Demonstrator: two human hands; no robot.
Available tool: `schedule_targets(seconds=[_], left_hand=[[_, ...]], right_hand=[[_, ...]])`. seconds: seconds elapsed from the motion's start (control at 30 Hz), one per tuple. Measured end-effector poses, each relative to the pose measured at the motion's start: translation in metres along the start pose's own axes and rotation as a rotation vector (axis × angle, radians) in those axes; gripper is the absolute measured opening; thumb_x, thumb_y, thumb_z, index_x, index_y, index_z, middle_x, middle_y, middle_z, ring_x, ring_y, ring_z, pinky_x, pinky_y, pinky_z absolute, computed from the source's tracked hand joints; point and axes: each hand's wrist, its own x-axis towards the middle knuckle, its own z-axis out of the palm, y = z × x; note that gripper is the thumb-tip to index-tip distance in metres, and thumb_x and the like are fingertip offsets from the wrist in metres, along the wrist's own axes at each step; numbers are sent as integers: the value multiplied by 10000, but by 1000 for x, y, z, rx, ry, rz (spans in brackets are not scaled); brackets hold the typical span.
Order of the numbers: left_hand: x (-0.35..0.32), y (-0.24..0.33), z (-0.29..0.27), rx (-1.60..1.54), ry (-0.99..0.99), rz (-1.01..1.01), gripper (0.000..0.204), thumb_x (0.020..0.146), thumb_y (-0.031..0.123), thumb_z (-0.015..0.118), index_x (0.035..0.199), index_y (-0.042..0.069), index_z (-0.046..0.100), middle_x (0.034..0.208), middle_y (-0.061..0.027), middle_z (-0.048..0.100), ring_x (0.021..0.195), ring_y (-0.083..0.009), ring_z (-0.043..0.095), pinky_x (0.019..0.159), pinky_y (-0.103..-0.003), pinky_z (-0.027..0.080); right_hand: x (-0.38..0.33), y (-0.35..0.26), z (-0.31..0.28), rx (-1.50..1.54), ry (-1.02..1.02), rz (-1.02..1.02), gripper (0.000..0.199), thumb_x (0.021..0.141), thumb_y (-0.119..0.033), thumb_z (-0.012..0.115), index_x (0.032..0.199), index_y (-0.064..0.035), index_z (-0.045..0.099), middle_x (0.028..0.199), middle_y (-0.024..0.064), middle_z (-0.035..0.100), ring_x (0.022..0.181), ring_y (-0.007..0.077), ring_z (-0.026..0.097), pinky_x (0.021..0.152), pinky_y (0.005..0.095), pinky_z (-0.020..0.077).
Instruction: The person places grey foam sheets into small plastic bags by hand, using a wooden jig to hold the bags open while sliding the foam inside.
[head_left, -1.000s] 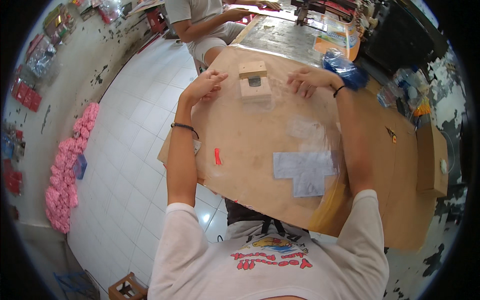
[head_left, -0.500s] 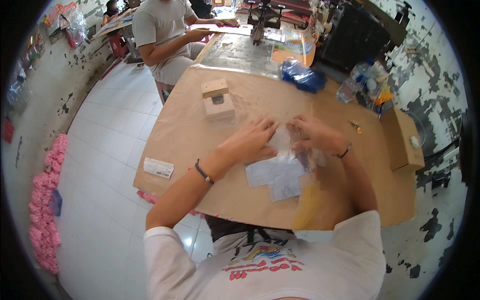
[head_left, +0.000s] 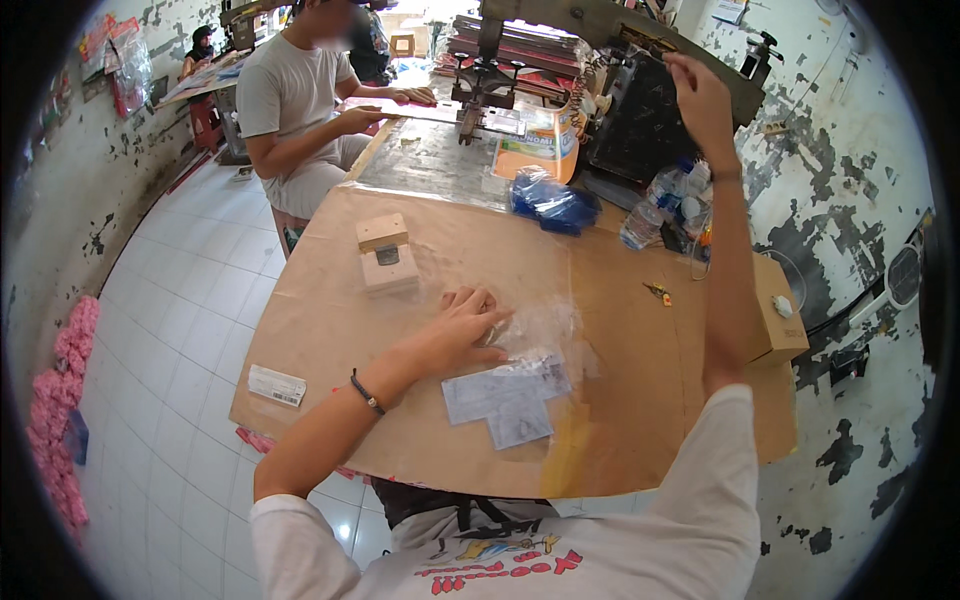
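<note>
My left hand (head_left: 467, 325) rests on the brown-covered table, thumb apart from its loosely bent fingers. Its fingertips are at the edge of a clear plastic film (head_left: 545, 325). Just below the film lie pale grey-blue flat pieces (head_left: 510, 398), overlapping in a rough T shape. My right hand (head_left: 706, 110) is raised high at the right, in front of the dark machine housing (head_left: 640, 120). Its fingertips are drawn together; whether anything is between them is too small to make out. Beyond my left hand sits a pale wooden block (head_left: 388, 270) with a dark metal insert.
A blue plastic-wrapped bundle (head_left: 553, 200), clear bottles (head_left: 645, 222) and a cardboard box (head_left: 775, 310) line the right side. A small yellow-and-black item (head_left: 658, 293) lies nearby. A white label (head_left: 277, 385) is at the left edge. Another person (head_left: 300, 110) sits at the far left by the press (head_left: 485, 85).
My right hand has left the plastic film and risen far up toward the machine. My left hand stays by the film. The view has tilted up, showing more of the far side.
</note>
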Motion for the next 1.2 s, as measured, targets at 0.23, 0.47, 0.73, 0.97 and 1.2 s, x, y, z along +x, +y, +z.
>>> schedule_targets(seconds=[0.23, 0.47, 0.73, 0.97, 1.2], left_hand=[[1, -4, 4, 10, 55, 124, 533, 834, 401, 756, 1286, 146, 637, 1208, -94, 544, 1255, -300, 420, 1088, -462, 237], [3, -11, 9, -33, 105, 194, 492, 835, 369, 751, 1255, 137, 643, 1201, -102, 540, 1258, -321, 406, 1076, -467, 245], [-1, -14, 7, -63, 146, 215, 458, 826, 338, 755, 1226, 144, 642, 1167, -106, 535, 1228, -320, 419, 1053, -476, 262], [3, -13, 19, -80, 124, 189, 437, 818, 329, 767, 1202, 149, 659, 1152, -99, 542, 1189, -315, 446, 1017, -471, 300], [8, -8, 10, -73, 88, 114, 461, 776, 308, 792, 1190, 143, 676, 1164, -92, 560, 1192, -306, 457, 1024, -465, 288]], right_hand=[[57, 90, 65, -444, -121, -117, 350, 992, -133, 463, 1302, -140, 623, 1342, 156, 595, 1197, 354, 575, 994, 465, 490], [59, 88, 66, -615, -154, -94, 291, 991, -250, 562, 1260, -182, 652, 1206, 59, 613, 1144, 319, 564, 946, 511, 490], [-4, -38, 31, 366, 86, 184, 322, 1027, -243, 553, 1294, -73, 615, 1170, 97, 697, 854, 192, 685, 816, 310, 526], [-175, -168, -27, 1034, -456, 138, 256, 987, -22, 545, 1235, 27, 587, 1029, 80, 672, 798, 114, 655, 742, 246, 521], [-250, -135, -20, 1138, -663, 633, 237, 990, -65, 585, 1213, 5, 620, 992, 65, 683, 739, 119, 653, 722, 239, 523]])
